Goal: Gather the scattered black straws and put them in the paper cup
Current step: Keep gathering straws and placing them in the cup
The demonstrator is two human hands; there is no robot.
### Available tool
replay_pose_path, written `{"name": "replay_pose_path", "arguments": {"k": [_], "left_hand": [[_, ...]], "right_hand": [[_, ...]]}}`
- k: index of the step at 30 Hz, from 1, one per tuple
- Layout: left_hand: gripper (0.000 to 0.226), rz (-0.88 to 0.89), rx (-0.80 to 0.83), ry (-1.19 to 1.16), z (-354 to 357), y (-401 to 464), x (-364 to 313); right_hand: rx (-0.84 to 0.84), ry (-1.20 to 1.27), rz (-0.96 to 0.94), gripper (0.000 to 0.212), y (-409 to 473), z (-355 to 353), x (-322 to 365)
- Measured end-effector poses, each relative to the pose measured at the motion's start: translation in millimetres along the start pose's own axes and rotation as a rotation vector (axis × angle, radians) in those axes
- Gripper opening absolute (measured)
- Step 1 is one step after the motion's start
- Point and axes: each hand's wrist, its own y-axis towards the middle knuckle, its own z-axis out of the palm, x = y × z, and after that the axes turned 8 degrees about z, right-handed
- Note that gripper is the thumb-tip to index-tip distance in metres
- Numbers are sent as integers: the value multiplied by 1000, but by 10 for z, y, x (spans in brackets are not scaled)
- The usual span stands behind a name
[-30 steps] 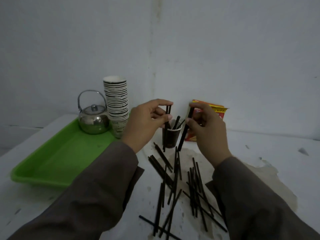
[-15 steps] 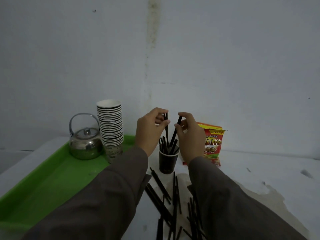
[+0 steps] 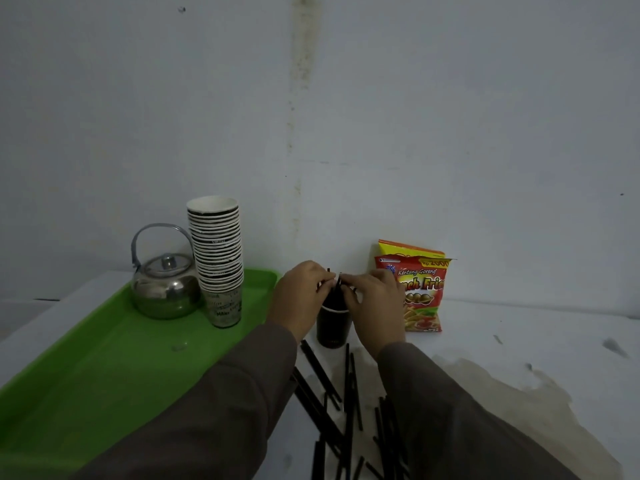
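Observation:
A dark paper cup (image 3: 332, 327) stands on the white table between my two hands, with black straws (image 3: 333, 296) sticking up out of it. My left hand (image 3: 299, 299) and my right hand (image 3: 375, 306) meet above the cup's rim, fingertips pinched on the upper ends of straws that reach down into the cup. Several loose black straws (image 3: 346, 403) lie scattered on the table in front of the cup, between my sleeves.
A green tray (image 3: 104, 368) on the left carries a metal kettle (image 3: 164, 289) and a tall stack of paper cups (image 3: 216, 258). A red and yellow snack bag (image 3: 420, 289) leans against the wall right of the cup. A brown stain (image 3: 519, 403) marks the table at right.
Both hands have come together and dropped lower over the cup, so the straws they hold sit deeper in it. The view has tilted up towards the wall.

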Motion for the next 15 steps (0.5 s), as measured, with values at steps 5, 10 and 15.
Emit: {"name": "replay_pose_path", "arguments": {"k": [5,10,15], "left_hand": [[29,107,32,94,-70,-3,-59],[31,139,-87,67,-347,-144,-279],[20,-65,54,-31,-456,-709,-546]], "right_hand": [[-16,44,33,33,1,-105,43],[-82,140,12,22,-127,-445,90],[113,219,115,14,-634,-753,-82]]}}
